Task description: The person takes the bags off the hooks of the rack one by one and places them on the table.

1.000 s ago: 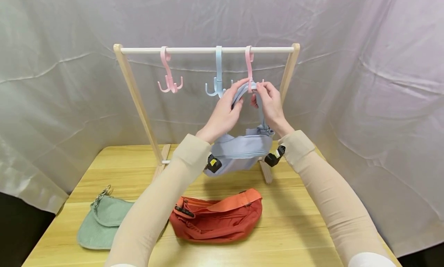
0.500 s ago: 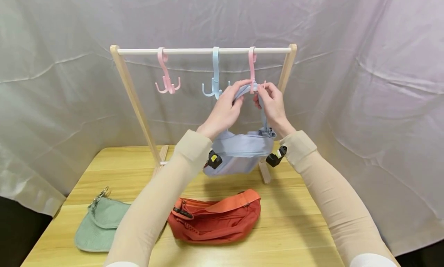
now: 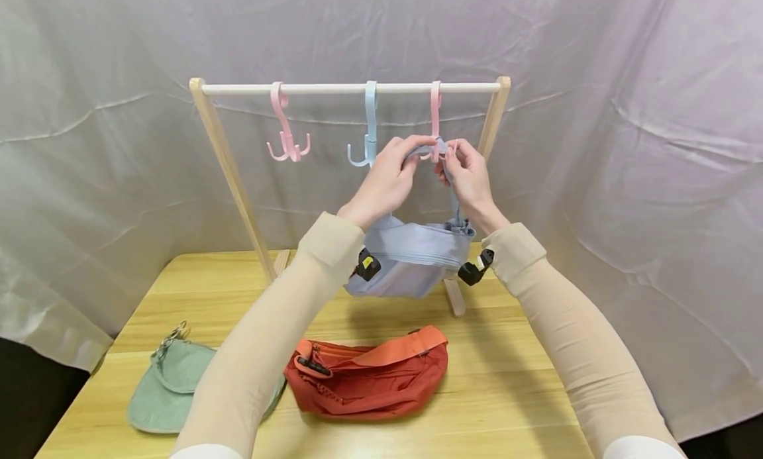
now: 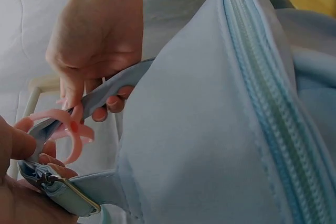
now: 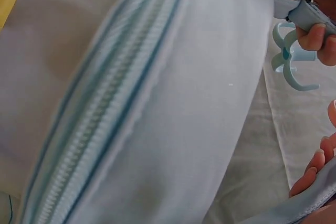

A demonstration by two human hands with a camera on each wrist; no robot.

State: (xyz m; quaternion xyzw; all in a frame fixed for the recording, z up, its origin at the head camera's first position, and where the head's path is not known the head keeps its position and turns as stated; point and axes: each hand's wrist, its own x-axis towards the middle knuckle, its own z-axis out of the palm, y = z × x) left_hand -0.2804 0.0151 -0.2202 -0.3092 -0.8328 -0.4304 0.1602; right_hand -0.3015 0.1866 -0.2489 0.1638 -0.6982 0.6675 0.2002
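A light blue bag (image 3: pixel 411 247) with a zipper hangs below both hands in the head view. Its strap (image 4: pixel 116 83) passes over the prongs of the right-hand pink hook (image 3: pixel 435 114). My left hand (image 3: pixel 387 174) grips the strap on the left of that hook, near a metal buckle (image 4: pixel 73 195) seen in the left wrist view. On the hook's other side my right hand (image 3: pixel 469 177) pinches the strap close to a prong. In the right wrist view the bag's zippered face (image 5: pixel 173 98) fills most of the picture.
A wooden rack with a white rail (image 3: pixel 322 89) holds another pink hook (image 3: pixel 289 128) and a blue hook (image 3: pixel 371 121). On the table (image 3: pixel 483 379) lie a red waist bag (image 3: pixel 375 379) and a green bag (image 3: pixel 173 386), the latter partly behind the left forearm.
The strap has shifted over the pink hook, and more of the hook's prongs show now. Both hands stay beside it, and the bag has lifted slightly.
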